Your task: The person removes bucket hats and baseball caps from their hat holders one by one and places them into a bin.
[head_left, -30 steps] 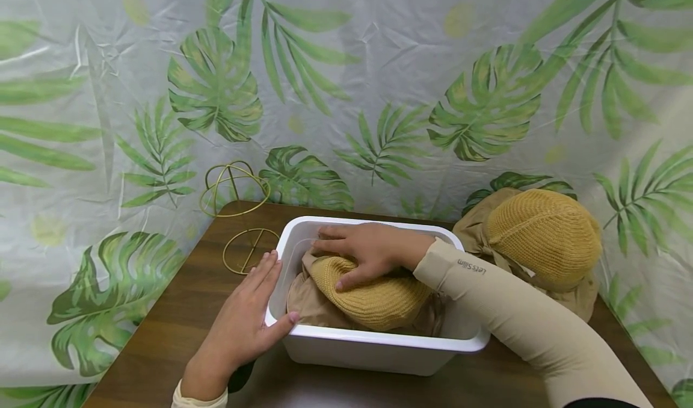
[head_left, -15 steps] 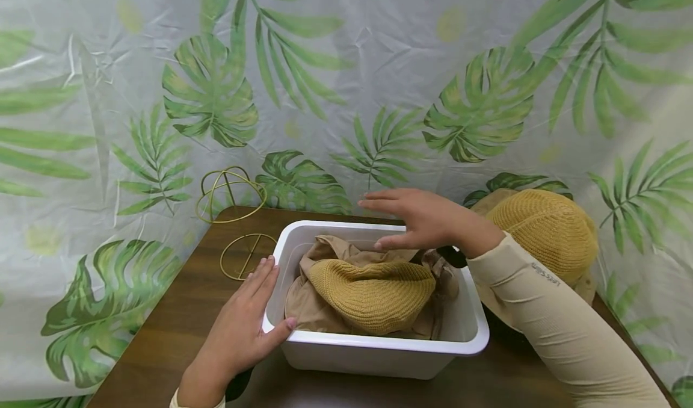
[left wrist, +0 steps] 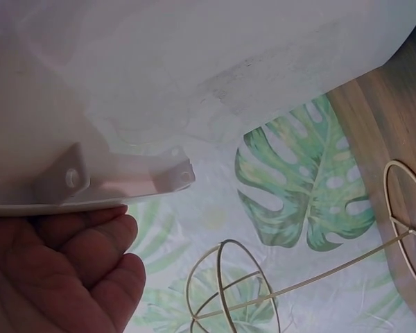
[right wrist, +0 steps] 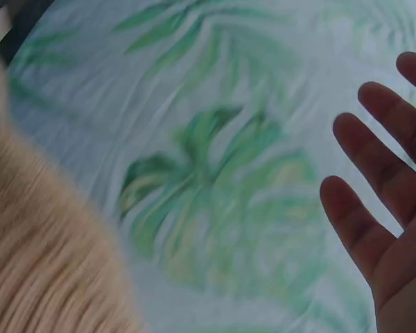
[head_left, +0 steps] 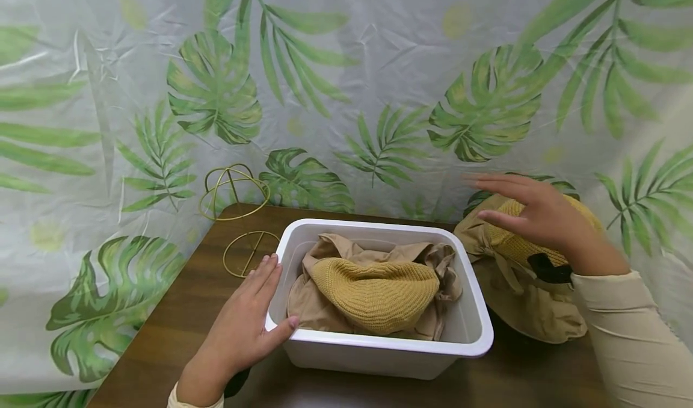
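Observation:
A white plastic tub (head_left: 379,346) stands mid-table, holding a hat with a mustard knitted crown (head_left: 376,293) and a tan fabric brim (head_left: 311,309). On the tub's left rim rests my left hand (head_left: 238,324), fingers straight along the side and thumb over the near corner; the left wrist view has its fingers (left wrist: 100,250) against the rim's underside. My right hand (head_left: 547,218), fingers extended and holding nothing, hovers in front of a second mustard-and-tan hat (head_left: 557,318) at the table's right. In the right wrist view that hat's ribbed knit (right wrist: 55,257) fills the lower left, apart from the spread fingers (right wrist: 357,229).
A gold wire hat stand (head_left: 235,191) with a round base (head_left: 250,254) stands at the table's back left. The dark wooden table (head_left: 157,336) ends there in a rounded corner. Behind it hangs a leaf-patterned sheet (head_left: 400,65).
My right hand has lifted off the hat in the tub and moved right, over to the second hat. The left hand has stayed on the tub's rim.

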Demonstrator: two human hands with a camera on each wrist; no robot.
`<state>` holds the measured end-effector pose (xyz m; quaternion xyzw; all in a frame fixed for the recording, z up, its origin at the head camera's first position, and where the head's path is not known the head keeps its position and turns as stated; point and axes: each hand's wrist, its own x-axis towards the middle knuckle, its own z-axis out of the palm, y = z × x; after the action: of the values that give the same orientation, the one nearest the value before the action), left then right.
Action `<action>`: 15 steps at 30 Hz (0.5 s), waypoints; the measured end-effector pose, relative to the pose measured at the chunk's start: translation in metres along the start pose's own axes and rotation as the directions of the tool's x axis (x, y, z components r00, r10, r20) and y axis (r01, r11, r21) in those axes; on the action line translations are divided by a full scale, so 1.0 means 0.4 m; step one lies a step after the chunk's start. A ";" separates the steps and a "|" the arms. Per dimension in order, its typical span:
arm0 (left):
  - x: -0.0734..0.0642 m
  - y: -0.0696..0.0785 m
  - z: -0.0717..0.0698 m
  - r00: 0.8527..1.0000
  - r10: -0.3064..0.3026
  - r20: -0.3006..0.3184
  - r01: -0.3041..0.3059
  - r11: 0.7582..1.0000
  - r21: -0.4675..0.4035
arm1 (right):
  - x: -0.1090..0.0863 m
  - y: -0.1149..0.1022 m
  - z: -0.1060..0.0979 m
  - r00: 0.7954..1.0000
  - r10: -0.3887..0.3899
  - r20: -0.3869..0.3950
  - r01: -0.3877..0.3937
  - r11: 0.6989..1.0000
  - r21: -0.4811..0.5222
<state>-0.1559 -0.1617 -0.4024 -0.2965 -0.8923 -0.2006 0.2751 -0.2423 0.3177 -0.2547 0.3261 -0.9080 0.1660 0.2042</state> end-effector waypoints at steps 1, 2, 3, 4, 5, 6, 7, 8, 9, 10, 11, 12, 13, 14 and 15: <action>0.002 0.001 -0.001 1.000 0.002 0.001 -0.002 1.000 -0.001 | -0.017 0.013 -0.009 0.999 0.041 -0.011 -0.041 0.999 -0.008; 0.003 0.001 -0.001 1.000 0.003 0.002 -0.003 1.000 -0.001 | -0.033 0.027 -0.017 0.997 0.075 -0.028 -0.075 0.997 -0.016; 0.004 0.001 -0.002 1.000 0.003 0.005 -0.003 1.000 0.003 | -0.050 0.044 -0.023 0.993 0.105 -0.048 -0.106 0.994 -0.027; 0.005 0.001 -0.003 1.000 0.004 0.008 -0.004 1.000 0.007 | -0.066 0.062 -0.029 0.989 0.126 -0.074 -0.129 0.991 -0.031; 0.005 0.001 -0.004 1.000 0.003 0.012 -0.003 1.000 0.011 | -0.081 0.081 -0.033 0.984 0.144 -0.106 -0.149 0.988 -0.034; 0.006 0.001 -0.004 1.000 0.002 0.016 -0.002 1.000 0.015 | -0.096 0.099 -0.036 0.978 0.156 -0.139 -0.161 0.987 -0.028; 0.005 0.001 -0.005 1.000 -0.002 0.022 0.002 1.000 0.018 | -0.111 0.117 -0.038 0.971 0.173 -0.166 -0.179 0.984 -0.020; 0.005 0.001 -0.005 1.000 -0.004 0.025 0.003 1.000 0.020 | -0.125 0.133 -0.040 0.962 0.197 -0.191 -0.202 0.979 -0.010; 0.004 0.000 -0.004 1.000 -0.002 0.027 0.001 1.000 0.023 | -0.139 0.148 -0.041 0.951 0.230 -0.207 -0.235 0.972 0.003; 0.004 0.000 -0.004 1.000 -0.002 0.029 0.001 1.000 0.022 | -0.152 0.162 -0.042 0.939 0.266 -0.217 -0.268 0.963 0.023; 0.003 0.000 -0.004 1.000 -0.003 0.031 0.003 1.000 0.021 | -0.165 0.172 -0.042 0.926 0.307 -0.221 -0.305 0.951 0.045; 0.003 0.000 -0.003 0.999 -0.004 0.033 0.003 1.000 0.021 | -0.177 0.181 -0.042 0.912 0.348 -0.217 -0.342 0.938 0.063; 0.002 0.000 -0.003 0.999 -0.005 0.034 0.004 1.000 0.020 | -0.187 0.191 -0.041 0.897 0.387 -0.212 -0.379 0.922 0.077; 0.002 0.000 -0.003 0.999 -0.004 0.033 0.004 1.000 0.019 | -0.196 0.198 -0.041 0.883 0.425 -0.201 -0.416 0.905 0.088; 0.002 0.001 -0.002 0.999 -0.005 0.033 0.004 1.000 0.019 | -0.203 0.206 -0.041 0.872 0.449 -0.193 -0.439 0.893 0.095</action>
<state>-0.1559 -0.1617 -0.4011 -0.2951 -0.8992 -0.1878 0.2627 -0.2351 0.4277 -0.2935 0.0945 -0.9277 0.2636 0.2471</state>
